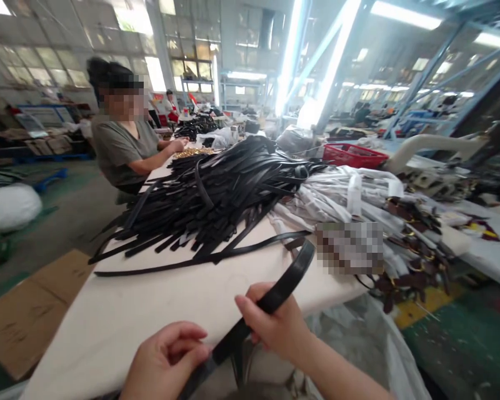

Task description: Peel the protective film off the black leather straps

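Note:
A black leather strap (289,275) runs from the bottom middle up and to the right over the edge of a white table (158,303). My left hand (166,361) pinches its lower end with curled fingers. My right hand (277,325) is wrapped round the strap a little higher up. Behind them a big heap of black straps (216,194) covers the middle of the table, and one long strap (200,258) trails out of it toward me.
Wrapped white bundles with brown pieces (383,211) lie at the right, a red basket (352,154) behind them. A person in a grey shirt (120,147) sits working at the table's far left. Flat cardboard (29,311) lies on the floor at left.

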Available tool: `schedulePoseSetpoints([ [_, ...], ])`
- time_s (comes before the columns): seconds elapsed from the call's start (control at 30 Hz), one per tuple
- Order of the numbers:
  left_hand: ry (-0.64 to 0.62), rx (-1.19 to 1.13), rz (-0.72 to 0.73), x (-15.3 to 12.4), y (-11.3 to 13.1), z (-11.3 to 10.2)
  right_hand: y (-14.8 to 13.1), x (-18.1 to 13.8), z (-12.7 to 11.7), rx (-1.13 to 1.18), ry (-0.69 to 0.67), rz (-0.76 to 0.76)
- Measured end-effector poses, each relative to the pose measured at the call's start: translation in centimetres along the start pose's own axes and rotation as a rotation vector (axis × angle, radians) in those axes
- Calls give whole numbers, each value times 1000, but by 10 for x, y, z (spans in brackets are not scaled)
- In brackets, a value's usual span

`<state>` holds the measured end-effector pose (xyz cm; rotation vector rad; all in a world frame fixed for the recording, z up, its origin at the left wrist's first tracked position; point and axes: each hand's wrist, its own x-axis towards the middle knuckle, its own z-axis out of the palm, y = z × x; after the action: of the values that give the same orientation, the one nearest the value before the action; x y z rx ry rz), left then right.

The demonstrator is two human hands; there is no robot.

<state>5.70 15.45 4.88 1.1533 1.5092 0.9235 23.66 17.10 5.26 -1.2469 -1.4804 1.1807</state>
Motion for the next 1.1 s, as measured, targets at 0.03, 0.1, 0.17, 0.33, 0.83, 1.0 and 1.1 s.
schedulePoseSetpoints([
  [0.03, -13, -49, -26, 0, 2, 2, 2, 0, 1, 41, -50, 57],
  [0.1, -35, -112, -48, 1, 4, 6, 7, -1, 6, 68, -137, 60],
  [0.17, -43, -125, -48, 2, 5, 8, 11, -2, 13, 55, -120, -1],
  [0.33, -78, -159, -44, 7, 5, 6, 12, -2, 10, 218, -229, -58],
  [0.83, -3, -124, -64, 28, 7, -1, 23, 17, 8, 332, -84, -122],
  [1.0, 21, -121, -116, 32, 12, -16, 15, 38, -5, 533, 153, -56],
  [1.1, 62, -119, -68, 31, 14, -26, 7, 40, 15, 359, -83, -48],
])
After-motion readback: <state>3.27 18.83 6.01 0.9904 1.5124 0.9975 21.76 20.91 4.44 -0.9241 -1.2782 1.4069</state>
